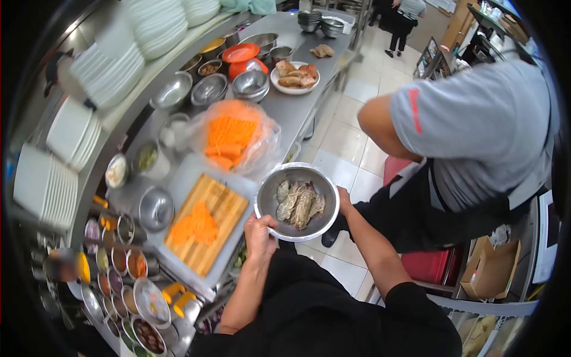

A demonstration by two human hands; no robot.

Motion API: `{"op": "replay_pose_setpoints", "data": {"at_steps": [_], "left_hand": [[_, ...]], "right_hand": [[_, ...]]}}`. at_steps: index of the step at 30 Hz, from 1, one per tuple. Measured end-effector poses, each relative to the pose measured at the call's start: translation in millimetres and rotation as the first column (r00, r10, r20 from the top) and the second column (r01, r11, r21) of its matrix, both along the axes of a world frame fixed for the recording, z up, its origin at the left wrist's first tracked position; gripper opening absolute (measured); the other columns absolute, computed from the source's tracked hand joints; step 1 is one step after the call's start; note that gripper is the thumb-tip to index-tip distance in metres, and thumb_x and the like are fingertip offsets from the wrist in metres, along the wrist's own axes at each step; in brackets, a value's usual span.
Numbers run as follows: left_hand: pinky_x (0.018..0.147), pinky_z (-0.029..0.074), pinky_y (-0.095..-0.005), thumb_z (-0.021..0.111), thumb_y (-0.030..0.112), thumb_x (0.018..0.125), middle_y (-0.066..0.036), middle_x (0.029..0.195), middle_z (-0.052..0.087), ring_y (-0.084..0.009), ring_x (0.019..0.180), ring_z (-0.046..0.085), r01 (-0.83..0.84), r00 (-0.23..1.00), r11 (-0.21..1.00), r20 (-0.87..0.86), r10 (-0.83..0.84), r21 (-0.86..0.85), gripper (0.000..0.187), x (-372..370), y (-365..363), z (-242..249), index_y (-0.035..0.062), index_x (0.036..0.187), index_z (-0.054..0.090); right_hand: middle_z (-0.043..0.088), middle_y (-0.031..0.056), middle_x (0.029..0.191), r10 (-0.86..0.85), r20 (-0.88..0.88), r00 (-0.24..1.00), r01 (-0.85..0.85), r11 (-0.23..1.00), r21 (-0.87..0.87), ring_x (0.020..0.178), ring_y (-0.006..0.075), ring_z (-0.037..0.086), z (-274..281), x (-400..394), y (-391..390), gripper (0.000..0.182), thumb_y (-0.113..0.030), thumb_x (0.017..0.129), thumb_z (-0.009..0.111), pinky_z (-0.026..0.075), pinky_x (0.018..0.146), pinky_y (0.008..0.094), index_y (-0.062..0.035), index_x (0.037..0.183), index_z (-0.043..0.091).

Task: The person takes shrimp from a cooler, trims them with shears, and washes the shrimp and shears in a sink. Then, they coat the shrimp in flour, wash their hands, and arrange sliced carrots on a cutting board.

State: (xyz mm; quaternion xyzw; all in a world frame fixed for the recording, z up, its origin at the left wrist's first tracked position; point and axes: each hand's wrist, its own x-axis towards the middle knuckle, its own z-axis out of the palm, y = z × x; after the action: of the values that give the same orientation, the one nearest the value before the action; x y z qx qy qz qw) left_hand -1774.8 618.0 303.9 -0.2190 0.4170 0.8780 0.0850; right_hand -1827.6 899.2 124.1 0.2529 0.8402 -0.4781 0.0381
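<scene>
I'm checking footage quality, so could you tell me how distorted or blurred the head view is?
Head view: strong fisheye bend with black corners; the steel bowl between the left hand and right hand is sharp, the plate stacks at the edge smeared, the counter shows soft glare.

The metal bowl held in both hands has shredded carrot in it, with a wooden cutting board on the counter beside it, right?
Not quite. The head view shows the metal bowl, held by the left hand and right hand, containing raw prawns, not shredded carrot. The carrot lies on the wooden cutting board on the counter beside it.
</scene>
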Motion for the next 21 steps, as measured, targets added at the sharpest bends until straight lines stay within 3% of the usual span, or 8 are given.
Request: {"op": "replay_pose_setpoints", "data": {"at_steps": [1, 2, 5, 7, 10, 17, 19, 21], "left_hand": [[0.053, 0.042, -0.0242, 0.049, -0.01, 0.057, -0.007, 0.074, 0.057, -0.0145, 0.058, 0.052, 0.007, 1.0, 1.0, -0.02, -0.007, 0.021, 0.036, -20.9, 10.0, 3.3, -0.0053, 0.092, 0.056], [0.053, 0.043, -0.0244, 0.05, -0.01, 0.057, -0.007, 0.074, 0.057, -0.0145, 0.059, 0.053, 0.037, 0.999, 0.999, -0.023, -0.036, 0.02, 0.036, -41.0, 19.7, 5.9, -0.005, 0.092, 0.056], [0.053, 0.044, -0.0252, 0.051, -0.011, 0.059, -0.006, 0.073, 0.058, -0.0143, 0.058, 0.054, 0.135, 0.991, 0.99, -0.004, -0.135, 0.048, 0.034, -99.6, 53.6, 28.5, -0.0041, 0.091, 0.057], [0.052, 0.044, -0.0249, 0.052, -0.011, 0.059, -0.005, 0.073, 0.058, -0.0134, 0.057, 0.054, 0.2, 0.978, 0.974, -0.085, -0.192, 0.106, 0.034, -136.1, 77.2, 27.8, -0.0033, 0.092, 0.057], [0.053, 0.046, -0.0244, 0.052, -0.011, 0.06, -0.006, 0.077, 0.06, -0.0131, 0.059, 0.056, 0.283, 0.959, 0.952, -0.066, -0.277, 0.115, 0.036, -183.8, 116.8, 34.3, -0.0019, 0.095, 0.057], [0.053, 0.046, -0.0265, 0.052, -0.01, 0.063, -0.007, 0.072, 0.053, -0.0164, 0.058, 0.054, 0.261, 0.965, 0.962, 0.009, -0.263, 0.085, 0.029, -260.9, 164.5, 28.3, -0.0038, 0.091, 0.052], [0.051, 0.046, -0.0267, 0.052, -0.011, 0.062, -0.007, 0.071, 0.052, -0.0163, 0.057, 0.053, 0.236, 0.972, 0.972, 0.01, -0.236, 0.023, 0.03, -290.2, 177.5, 12.0, -0.0041, 0.092, 0.052], [0.051, 0.046, -0.0274, 0.052, -0.011, 0.061, -0.007, 0.071, 0.053, -0.0165, 0.056, 0.053, 0.22, 0.975, 0.97, 0.048, -0.216, -0.104, 0.03, -322.7, 189.3, 0.9, -0.0046, 0.091, 0.052]], "right_hand": [[0.067, 0.0135, 0.083, -0.017, -0.041, 0.999, 0.016, 1.0, -0.023, 0.079, 0.0247, 0.065, -3.1, -18.2, 7.1, 0.029, -0.033, 0.067, 0.071, 0.05, 0.073, 0.034, -0.0096, 0.084, 0.069], [0.067, 0.0162, 0.086, -0.122, -0.079, 0.989, 0.104, 0.974, -0.201, 0.082, 0.0297, 0.065, -94.8, -46.6, 39.4, 0.032, -0.035, 0.069, 0.068, 0.05, 0.073, 0.0371, -0.0089, 0.087, 0.068], [0.064, 0.0198, 0.096, 0.059, -0.257, 0.965, -0.054, 0.998, 0.027, 0.093, 0.0339, 0.062, -203.6, -68.8, 102.4, 0.041, -0.039, 0.072, 0.063, 0.049, 0.079, 0.0407, -0.0041, 0.093, 0.066], [0.061, 0.0186, 0.107, 0.075, 0.284, 0.956, -0.207, 0.859, 0.469, 0.103, 0.0329, 0.058, -88.9, -42.0, 84.1, 0.041, -0.035, 0.073, 0.064, 0.048, 0.086, 0.0402, -0.004, 0.1, 0.064], [0.056, 0.0154, 0.119, -0.204, 0.671, 0.713, -0.046, 0.941, 0.335, 0.112, 0.0302, 0.053, -20.6, -32.0, 73.4, 0.047, -0.025, 0.071, 0.067, 0.045, 0.092, 0.0392, -0.0055, 0.112, 0.058], [0.058, 0.0198, 0.114, -0.216, 0.776, 0.592, -0.019, 0.959, 0.282, 0.108, 0.0291, 0.056, -46.8, -82.3, 101.7, 0.063, -0.03, 0.056, 0.081, 0.048, 0.089, 0.0354, 0.0003, 0.107, 0.06], [0.056, 0.0188, 0.118, -0.115, 0.805, 0.582, -0.092, 0.974, 0.206, 0.111, 0.0311, 0.054, -35.7, -119.9, 114.9, 0.049, -0.019, 0.066, 0.067, 0.045, 0.092, 0.0366, -0.002, 0.112, 0.058], [0.058, 0.0194, 0.114, -0.083, 0.749, 0.658, -0.149, 0.96, 0.237, 0.106, 0.0307, 0.057, -74.4, -155.9, 142.3, 0.055, -0.028, 0.062, 0.073, 0.047, 0.09, 0.0361, -0.0012, 0.108, 0.06]]}}
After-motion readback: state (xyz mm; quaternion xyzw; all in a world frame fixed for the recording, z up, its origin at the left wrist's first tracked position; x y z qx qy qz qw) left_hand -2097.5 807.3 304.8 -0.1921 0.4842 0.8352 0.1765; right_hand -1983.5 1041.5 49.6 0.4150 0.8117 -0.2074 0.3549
